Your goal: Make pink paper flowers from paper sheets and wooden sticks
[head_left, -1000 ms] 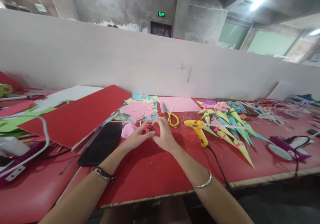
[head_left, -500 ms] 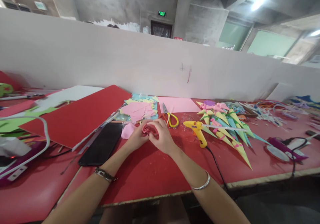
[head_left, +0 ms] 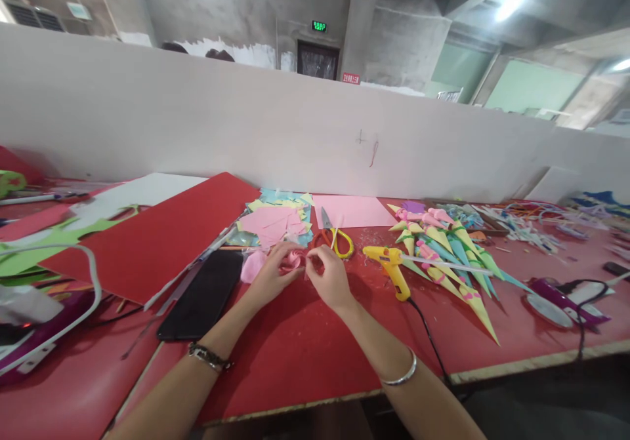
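A pink rolled foam or paper flower (head_left: 294, 260) with curled layers is between my hands, above the red table. My left hand (head_left: 272, 273) curls round its left side and grips it. My right hand (head_left: 327, 277) is at its right edge, thumb and forefinger pinched together; whatever lies between these fingertips is too small to make out. Just beyond the hands rest scissors (head_left: 343, 243) with yellow and red handles. A rounded pink piece (head_left: 252, 266) lies left of my left hand. To the right sits a yellow glue gun (head_left: 388, 266) with a clear stick in it.
A black phone (head_left: 203, 296) lies left of my forearm, near a large red sheet (head_left: 162, 243). Pink and yellow scraps (head_left: 273, 222) are piled behind my hands. Several decorated cones (head_left: 475, 305) lie at right. A power strip (head_left: 566, 302) and cables sit farther right; a white partition (head_left: 236, 125) stands behind.
My right hand has moved from being wrapped over the flower to its right edge, fingers pinched, exposing more of the curled layers. My left hand still holds it.
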Tool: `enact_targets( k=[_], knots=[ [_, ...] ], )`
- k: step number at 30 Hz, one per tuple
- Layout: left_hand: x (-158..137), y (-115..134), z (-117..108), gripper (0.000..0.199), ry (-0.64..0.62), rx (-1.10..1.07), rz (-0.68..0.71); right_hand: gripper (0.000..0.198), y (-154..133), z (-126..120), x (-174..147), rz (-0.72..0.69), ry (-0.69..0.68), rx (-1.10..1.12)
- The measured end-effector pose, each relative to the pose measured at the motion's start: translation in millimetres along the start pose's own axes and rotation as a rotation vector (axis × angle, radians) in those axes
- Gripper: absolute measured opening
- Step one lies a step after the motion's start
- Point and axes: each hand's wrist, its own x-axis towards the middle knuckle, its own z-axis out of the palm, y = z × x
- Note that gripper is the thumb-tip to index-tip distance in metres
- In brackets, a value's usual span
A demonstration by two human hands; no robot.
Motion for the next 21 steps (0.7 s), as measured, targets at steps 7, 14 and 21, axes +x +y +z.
enact_targets(
  k=[7, 14, 21],
  knots=[
    [2, 0, -6, 0.02, 0.078, 0.144, 0.032, 0.01, 1, 1, -1, -0.003, 0.008, -0.111],
    [2, -2, -10, 0.029, 0.022, 0.26, 0.021, 0.01, 0, 0, -3, 0.017, -0.037, -0.257],
    [2, -3, -12, 0.028, -0.024, 0.401, 0.026, 0.009, 0, -1, -2, 0.024, -0.076, -0.35]
  ],
)
